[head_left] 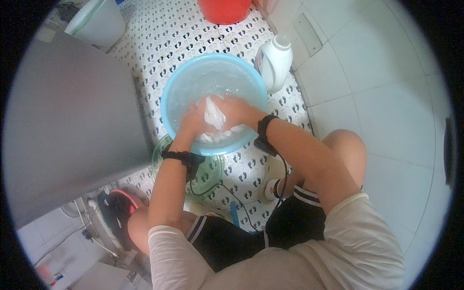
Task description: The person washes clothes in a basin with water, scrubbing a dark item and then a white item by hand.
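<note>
A light blue round basin (168, 121) holds cloudy, sudsy water. Bunched white cloth (213, 115) rises between my two hands at the near side of the basin, and more of it lies lower against the near wall. My left hand (194, 117) closes on the cloth from the left. From the right, my right hand (237, 110) grips the same cloth, its fingers partly hidden by the fabric and water. Both wrists wear black straps with small boxes and a cable.
A white jug-shaped bottle (276, 65) stands beside the basin's right rim, near the tiled wall (386, 106). Beyond are a red bucket (224, 10) and a white bin (99, 24). A grey panel (77, 125) borders the left. A green translucent basin (205, 179) sits underneath, nearer my feet.
</note>
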{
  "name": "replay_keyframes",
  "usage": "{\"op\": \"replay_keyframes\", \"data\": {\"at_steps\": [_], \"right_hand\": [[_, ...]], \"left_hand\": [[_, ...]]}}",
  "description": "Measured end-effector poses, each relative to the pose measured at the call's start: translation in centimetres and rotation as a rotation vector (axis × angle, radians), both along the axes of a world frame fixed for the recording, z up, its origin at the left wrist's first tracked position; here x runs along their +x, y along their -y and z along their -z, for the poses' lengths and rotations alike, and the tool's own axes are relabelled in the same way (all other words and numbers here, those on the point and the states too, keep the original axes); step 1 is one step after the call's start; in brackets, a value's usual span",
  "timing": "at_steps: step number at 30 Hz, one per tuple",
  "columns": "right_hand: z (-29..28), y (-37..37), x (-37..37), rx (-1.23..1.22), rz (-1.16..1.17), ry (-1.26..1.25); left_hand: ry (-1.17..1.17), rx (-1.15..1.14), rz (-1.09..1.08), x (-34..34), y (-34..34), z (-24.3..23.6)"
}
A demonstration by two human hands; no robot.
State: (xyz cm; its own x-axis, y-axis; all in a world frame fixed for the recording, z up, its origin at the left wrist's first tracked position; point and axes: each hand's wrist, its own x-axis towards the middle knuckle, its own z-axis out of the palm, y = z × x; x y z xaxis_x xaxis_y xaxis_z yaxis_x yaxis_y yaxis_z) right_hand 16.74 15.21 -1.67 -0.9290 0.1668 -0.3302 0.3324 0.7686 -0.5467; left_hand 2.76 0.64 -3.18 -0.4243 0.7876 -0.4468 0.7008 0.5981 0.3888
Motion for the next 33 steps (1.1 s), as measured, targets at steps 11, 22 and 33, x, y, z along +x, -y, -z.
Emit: {"op": "replay_keyframes", "data": {"at_steps": [11, 22, 33], "right_hand": [[3.6, 1.4, -1.0, 0.073, 0.148, -0.146], [4.0, 1.7, -2.1, 0.132, 0.107, -0.089], [-1.8, -1.7, -2.0, -0.051, -0.063, -0.084]], "left_hand": [[-0.146, -0.086, -0.032, 0.1, -0.8, 1.6], [-0.234, -0.087, -0.023, 1.3, -0.9, 0.4], [0.030, 0.302, 0.023, -1.3, 2.6, -3.0]]}}
